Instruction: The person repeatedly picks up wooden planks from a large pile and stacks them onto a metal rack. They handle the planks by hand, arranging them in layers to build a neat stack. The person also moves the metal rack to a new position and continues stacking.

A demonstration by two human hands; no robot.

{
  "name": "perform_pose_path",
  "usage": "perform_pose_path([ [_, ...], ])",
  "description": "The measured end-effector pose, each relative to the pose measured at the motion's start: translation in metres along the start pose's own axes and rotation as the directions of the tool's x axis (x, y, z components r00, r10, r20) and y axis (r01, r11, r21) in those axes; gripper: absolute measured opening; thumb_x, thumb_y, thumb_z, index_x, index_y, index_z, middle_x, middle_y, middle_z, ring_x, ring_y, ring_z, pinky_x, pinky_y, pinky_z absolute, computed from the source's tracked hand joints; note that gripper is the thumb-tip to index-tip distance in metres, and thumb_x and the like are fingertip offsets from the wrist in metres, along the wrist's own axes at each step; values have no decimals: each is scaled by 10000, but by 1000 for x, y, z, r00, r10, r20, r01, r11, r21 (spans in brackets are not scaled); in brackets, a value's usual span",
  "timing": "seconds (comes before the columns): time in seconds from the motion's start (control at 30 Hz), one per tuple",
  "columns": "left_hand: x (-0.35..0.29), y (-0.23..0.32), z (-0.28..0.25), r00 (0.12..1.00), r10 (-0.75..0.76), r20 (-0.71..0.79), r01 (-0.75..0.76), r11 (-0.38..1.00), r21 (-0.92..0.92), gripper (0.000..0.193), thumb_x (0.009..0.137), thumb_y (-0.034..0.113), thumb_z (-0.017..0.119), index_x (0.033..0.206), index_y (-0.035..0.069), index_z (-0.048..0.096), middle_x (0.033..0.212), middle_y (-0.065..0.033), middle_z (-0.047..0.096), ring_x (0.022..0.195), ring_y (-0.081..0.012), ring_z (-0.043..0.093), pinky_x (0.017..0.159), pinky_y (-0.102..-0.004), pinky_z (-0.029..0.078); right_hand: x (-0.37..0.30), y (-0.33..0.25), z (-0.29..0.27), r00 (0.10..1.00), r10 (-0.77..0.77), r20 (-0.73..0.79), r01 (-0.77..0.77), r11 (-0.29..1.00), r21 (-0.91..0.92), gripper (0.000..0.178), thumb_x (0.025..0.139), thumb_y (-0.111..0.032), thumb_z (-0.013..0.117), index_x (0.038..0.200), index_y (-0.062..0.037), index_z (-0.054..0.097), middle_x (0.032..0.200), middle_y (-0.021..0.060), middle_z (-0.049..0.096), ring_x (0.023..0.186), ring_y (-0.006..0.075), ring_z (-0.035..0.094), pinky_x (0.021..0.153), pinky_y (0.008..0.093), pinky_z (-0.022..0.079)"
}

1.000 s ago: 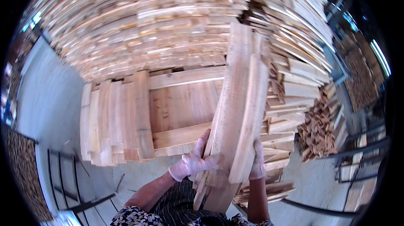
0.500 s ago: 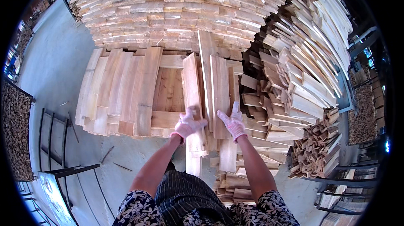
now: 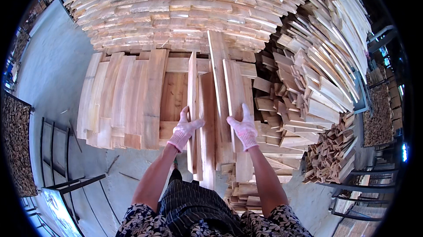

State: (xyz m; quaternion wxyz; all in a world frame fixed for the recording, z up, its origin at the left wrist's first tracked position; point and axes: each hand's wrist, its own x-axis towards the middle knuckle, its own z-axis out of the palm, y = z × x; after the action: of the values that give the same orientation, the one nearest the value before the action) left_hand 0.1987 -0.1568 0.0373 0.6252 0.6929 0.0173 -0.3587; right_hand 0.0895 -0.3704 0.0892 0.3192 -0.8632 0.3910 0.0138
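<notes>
My left hand, in a pale pink glove, grips a long wooden board that stands on edge. Its thumb reaches across toward a darker, tilted board close alongside. My right hand, gloved alike, is closed around the right side of another board, thumb over its face and fingers along its edge. Between the two hands a longer upright-tilted board leans among them. All these lie over a low stack, whose left part is a row of boards laid side by side.
A tall stack of boards rises behind. At the right lie a loose heap of boards and a pile of short offcuts. Black metal frames stand at the left on the grey floor.
The board under my left hand has turned from lying face up to standing on edge, exposing a darker board beside it. My right hand stays at its board, which has tipped slightly.
</notes>
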Motion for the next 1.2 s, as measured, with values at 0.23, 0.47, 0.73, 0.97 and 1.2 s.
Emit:
perform_pose_path([
  [0.23,57,17,-75,968,41,246,103,833,-544,548,865,268,748,1338,106,524,1041,-39,640,942,-169,637,830,-349,566,21,-77,13,999,-6,-52,-3,987,-158,975,779,-469,753,1577,-226,247,1446,297,393,1335,464,424,1052,545,434],
  [0.47,95,-5,-65,999,-52,-2,49,957,-285,343,916,245,690,1214,88,631,1032,-14,684,970,-152,638,895,-321,523,47,-99,14,994,107,34,-89,930,-356,1088,743,-358,794,1591,-238,124,1447,275,382,1322,436,453,1056,534,446],
  [0.73,84,14,-59,922,56,-382,188,799,571,599,862,329,662,1356,79,433,1357,-265,515,1149,-420,601,890,-494,527,3,-67,-4,992,0,129,-50,921,386,1094,659,-73,851,1572,-82,250,1453,205,497,1281,292,541,1082,374,464],
  [0.97,102,-14,-21,894,293,339,-288,-202,936,619,990,247,391,1573,102,245,1653,-136,217,1518,-474,73,1182,-712,36,-55,-57,17,990,-88,115,-19,709,705,1061,686,57,832,1559,1,230,1519,156,416,1353,226,455,1086,331,446],
  [1.2,111,19,-70,885,142,443,-390,-292,873,541,933,443,516,1369,125,558,1623,-130,291,1515,-448,138,1141,-752,91,-70,-47,-35,1000,-15,-2,13,744,668,983,741,65,757,1563,-6,222,1481,132,431,1290,220,483,1047,307,449],
])
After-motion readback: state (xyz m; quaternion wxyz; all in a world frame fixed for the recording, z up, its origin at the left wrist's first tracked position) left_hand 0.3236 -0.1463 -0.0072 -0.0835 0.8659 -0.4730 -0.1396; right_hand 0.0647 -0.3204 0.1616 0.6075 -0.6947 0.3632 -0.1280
